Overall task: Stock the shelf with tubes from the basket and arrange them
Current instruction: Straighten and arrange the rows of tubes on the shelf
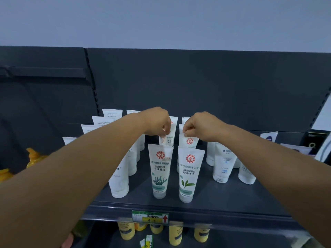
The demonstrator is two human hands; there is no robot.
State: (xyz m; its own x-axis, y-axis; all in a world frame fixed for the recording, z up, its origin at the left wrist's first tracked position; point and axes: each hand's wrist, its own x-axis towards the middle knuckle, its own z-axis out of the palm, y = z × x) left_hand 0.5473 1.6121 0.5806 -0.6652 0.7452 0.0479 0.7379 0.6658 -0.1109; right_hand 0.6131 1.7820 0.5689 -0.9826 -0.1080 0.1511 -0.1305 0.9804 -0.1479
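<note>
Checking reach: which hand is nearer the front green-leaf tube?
Right. The right hand pinches the tube directly behind the leaf tube; the left hand is over the neighbouring row.

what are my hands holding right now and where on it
Each hand pinches the top crimped edge of a second-row tube: the left hand on the left tube, the right hand on the right tube.

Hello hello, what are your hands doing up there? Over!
Left hand pinching second-row seaweed tube. Right hand pinching second-row green-tea tube. Front tubes upright on shelf. Nothing blocking.
</note>
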